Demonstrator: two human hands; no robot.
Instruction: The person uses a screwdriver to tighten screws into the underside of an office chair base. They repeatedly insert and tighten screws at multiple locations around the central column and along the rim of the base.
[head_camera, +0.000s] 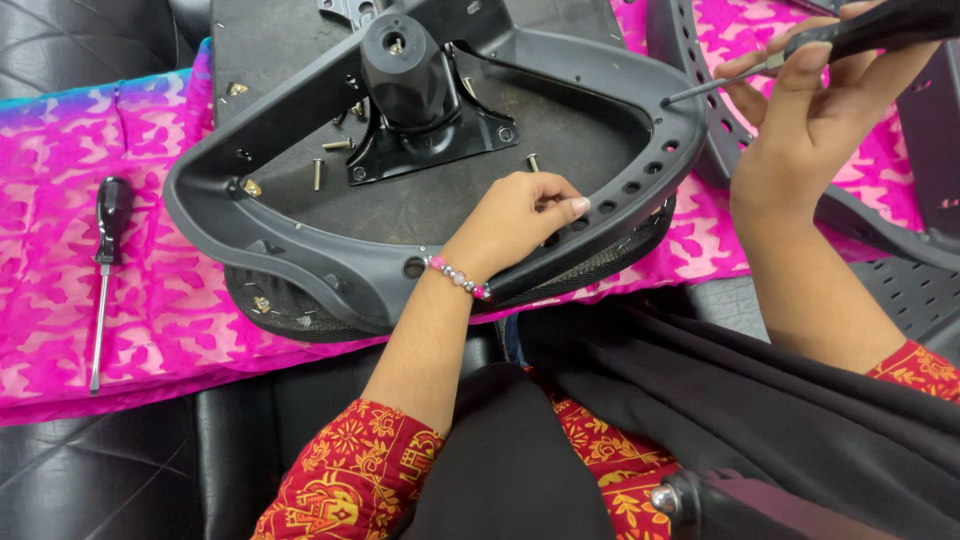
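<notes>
A black garment and red patterned sleeves are filling the near edge. The left hand (520, 215) is resting on the upturned chair seat's plastic frame (300, 250), fingers curled together against its holed rim. The right hand (815, 95) is gripping a black-handled screwdriver (760, 65) — fingers clamped on it, tip touching the rim. Loose screws (318, 172) are lying on the seat underside; a second screwdriver (105, 260) is lying on the pink cloth (60, 300).

- A makeshift repair spot, likely a home — a pink patterned cloth (160, 300) spread over black leather seating (90, 470).
- Upturned office chair seat (420, 190) (loose screws (318, 172) scattered on it), with a spare screwdriver (105, 260) lying left.
</notes>
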